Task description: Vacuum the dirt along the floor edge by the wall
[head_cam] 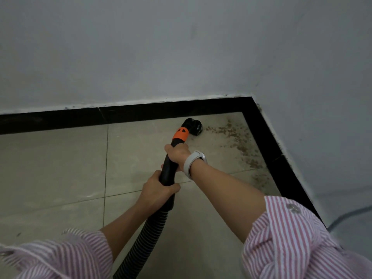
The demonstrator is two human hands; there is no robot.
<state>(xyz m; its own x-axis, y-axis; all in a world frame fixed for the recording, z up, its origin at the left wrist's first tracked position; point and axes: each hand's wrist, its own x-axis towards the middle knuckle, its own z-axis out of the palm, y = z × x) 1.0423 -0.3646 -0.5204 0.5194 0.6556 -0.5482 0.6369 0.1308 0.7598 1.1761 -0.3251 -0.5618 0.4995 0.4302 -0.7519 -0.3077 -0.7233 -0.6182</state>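
Note:
A black vacuum hose [153, 224] with a rigid black handle tube and an orange collar [180, 134] ends in a round black brush nozzle [193, 126]. The nozzle sits on the beige tile floor close to the black skirting [141, 112] of the far wall. My right hand [178, 154], with a white watch on the wrist, grips the tube just below the orange collar. My left hand [156, 189] grips the tube lower down, where the ribbed hose begins. Brown dirt [239, 141] lies scattered to the right of the nozzle, toward the corner and along the right wall.
Grey walls meet in a corner at upper right, edged by black skirting [281, 162]. A grey cable [346, 217] runs across the lower right. Tile joints cross the floor to the left of the hose.

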